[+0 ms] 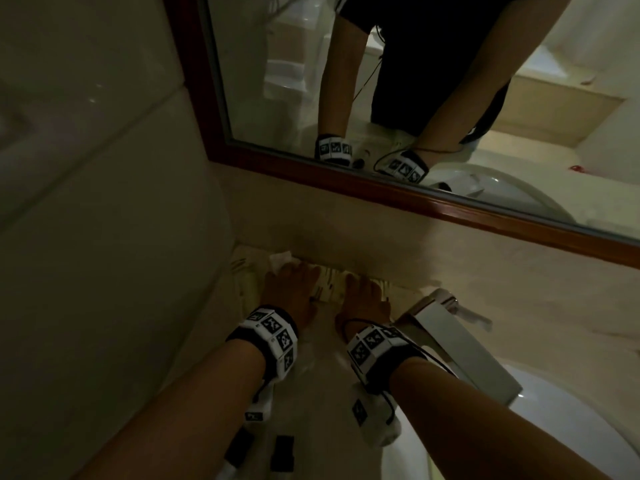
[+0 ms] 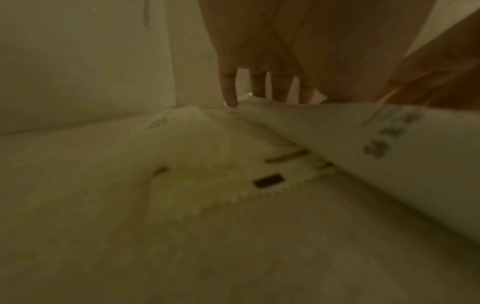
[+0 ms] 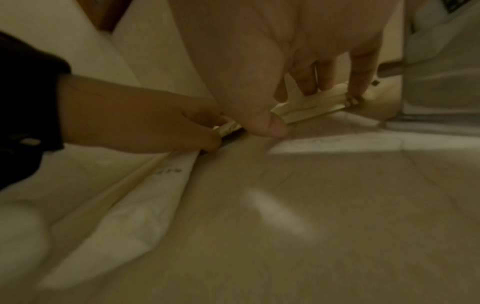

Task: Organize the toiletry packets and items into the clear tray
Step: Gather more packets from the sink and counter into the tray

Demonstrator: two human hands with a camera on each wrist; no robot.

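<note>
Several white toiletry packets lie bunched on the beige counter against the back wall. My left hand pinches the left end of the bundle, and its fingers reach down over the packets' far edge. My right hand grips the right part of the same bundle between thumb and fingers. A large printed packet tilts up beside a flat packet with a serrated edge. One more white packet lies by the corner. I cannot make out the clear tray.
A wood-framed mirror hangs just above the counter's back. A chrome tap stands right of my right wrist, with the white basin beyond it. A tiled side wall closes off the left.
</note>
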